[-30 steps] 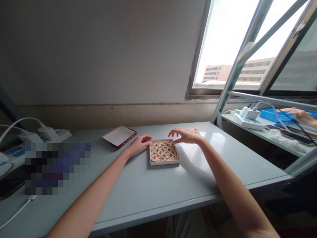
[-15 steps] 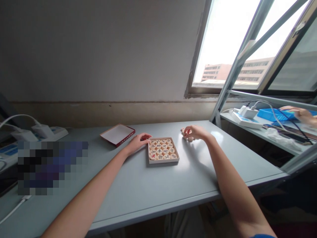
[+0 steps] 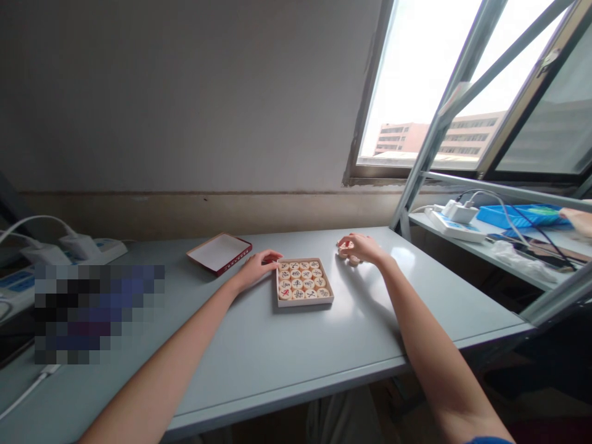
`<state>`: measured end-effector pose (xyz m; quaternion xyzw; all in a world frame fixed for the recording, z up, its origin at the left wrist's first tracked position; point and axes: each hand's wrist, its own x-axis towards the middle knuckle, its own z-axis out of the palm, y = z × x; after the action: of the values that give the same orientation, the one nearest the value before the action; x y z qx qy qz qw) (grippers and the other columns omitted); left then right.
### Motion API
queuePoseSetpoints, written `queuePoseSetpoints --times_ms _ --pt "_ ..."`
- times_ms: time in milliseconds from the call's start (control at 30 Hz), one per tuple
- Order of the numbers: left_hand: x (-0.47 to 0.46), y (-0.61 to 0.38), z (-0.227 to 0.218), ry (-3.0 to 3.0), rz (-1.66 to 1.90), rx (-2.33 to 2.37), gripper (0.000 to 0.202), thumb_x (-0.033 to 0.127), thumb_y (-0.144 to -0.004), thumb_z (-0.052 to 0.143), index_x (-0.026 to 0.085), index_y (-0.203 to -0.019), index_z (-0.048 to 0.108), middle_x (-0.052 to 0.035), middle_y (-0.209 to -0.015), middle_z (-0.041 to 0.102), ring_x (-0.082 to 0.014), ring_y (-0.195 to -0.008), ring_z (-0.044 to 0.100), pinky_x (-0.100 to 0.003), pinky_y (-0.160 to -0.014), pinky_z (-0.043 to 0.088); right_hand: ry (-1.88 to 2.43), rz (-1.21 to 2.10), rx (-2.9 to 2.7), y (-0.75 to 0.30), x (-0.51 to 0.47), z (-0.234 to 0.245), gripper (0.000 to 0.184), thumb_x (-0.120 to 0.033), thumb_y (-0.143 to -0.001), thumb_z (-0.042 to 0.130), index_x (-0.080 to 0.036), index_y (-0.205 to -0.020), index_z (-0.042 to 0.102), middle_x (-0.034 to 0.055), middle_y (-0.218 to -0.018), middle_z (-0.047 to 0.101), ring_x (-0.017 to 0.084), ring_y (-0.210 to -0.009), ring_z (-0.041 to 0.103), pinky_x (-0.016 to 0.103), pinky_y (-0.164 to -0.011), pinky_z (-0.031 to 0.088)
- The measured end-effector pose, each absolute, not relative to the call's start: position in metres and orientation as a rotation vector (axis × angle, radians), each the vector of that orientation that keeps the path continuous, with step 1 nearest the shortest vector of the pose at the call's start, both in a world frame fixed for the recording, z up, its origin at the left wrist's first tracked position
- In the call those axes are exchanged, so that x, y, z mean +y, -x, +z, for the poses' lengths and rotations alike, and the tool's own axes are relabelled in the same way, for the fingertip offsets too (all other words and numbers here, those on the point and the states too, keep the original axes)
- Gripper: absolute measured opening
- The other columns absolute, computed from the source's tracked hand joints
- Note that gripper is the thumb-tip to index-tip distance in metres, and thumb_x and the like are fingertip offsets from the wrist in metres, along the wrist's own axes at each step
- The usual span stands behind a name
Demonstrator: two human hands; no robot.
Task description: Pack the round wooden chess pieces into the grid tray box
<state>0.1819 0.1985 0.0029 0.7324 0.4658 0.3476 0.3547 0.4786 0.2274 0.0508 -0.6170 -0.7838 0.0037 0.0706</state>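
A shallow square box (image 3: 304,301) on the grey table (image 3: 277,351) holds several round wooden chess pieces (image 3: 301,282) with black and red characters. My left hand (image 3: 256,267) rests on the table against the box's left side, fingers curled at its far left corner. Right of the box, my right hand (image 3: 359,248) is cupped with its fingers closed over a small pile of loose wooden pieces (image 3: 345,250).
The box's red lid (image 3: 219,252) lies upside down at the back left. Power strips with plugs and cables (image 3: 69,250) sit at the far left. A metal shelf (image 3: 485,243) on the right carries a power strip, a blue tray (image 3: 518,216) and another person's hand (image 3: 578,219).
My right hand has moved from above the box's far edge to the loose pieces on the right and closed over them. My left hand has stayed at the box.
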Motion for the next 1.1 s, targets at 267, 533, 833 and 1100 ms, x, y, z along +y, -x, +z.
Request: queuePoseSetpoints --times_ms 267,533,833,1100 --pt "0.195 -0.182 0.006 -1.888 0.891 1.208 0.034 0.035 -0.069 0.054 0.016 -0.097 0.058 -0.0072 -0.104 0.061 -0.0206 -0.100 0.054 -0.031 -0.089 0.040 1.791 0.133 -2.335 -0.474 0.226 0.054 0.020 -0.027 -0.072 0.055 -0.021 -0.088 0.064 0.0055 -0.092 0.060 0.021 -0.087 0.054 0.036 -0.079 0.038" --pt "0.198 -0.181 0.004 -1.926 0.906 1.214 0.031 0.034 -0.069 0.053 0.018 -0.095 0.060 -0.0057 -0.102 0.062 -0.0200 -0.098 0.055 -0.031 -0.089 0.040 0.707 0.822 -2.772 -0.393 0.183 0.063 0.030 -0.028 -0.070 0.063 -0.024 -0.100 0.060 0.0009 -0.103 0.057 0.014 -0.091 0.052 0.024 -0.077 0.041" --pt "0.201 -0.181 0.002 -1.918 0.901 1.186 0.032 0.035 -0.069 0.054 0.017 -0.095 0.059 -0.0061 -0.102 0.062 -0.0204 -0.099 0.054 -0.032 -0.090 0.040 0.818 0.719 -2.741 -0.393 0.185 0.061 0.025 -0.031 -0.068 0.064 -0.020 -0.090 0.060 0.0025 -0.097 0.056 0.015 -0.086 0.051 0.024 -0.073 0.042" --pt "0.195 -0.184 0.008 -1.894 0.885 1.227 0.030 0.035 -0.068 0.053 0.018 -0.093 0.060 -0.0059 -0.101 0.063 -0.0208 -0.097 0.055 -0.033 -0.088 0.041 1.690 0.309 -2.570 -0.478 0.217 0.065 0.025 -0.035 -0.066 0.060 -0.024 -0.088 0.059 0.0051 -0.086 0.056 0.022 -0.087 0.051 0.034 -0.073 0.041"
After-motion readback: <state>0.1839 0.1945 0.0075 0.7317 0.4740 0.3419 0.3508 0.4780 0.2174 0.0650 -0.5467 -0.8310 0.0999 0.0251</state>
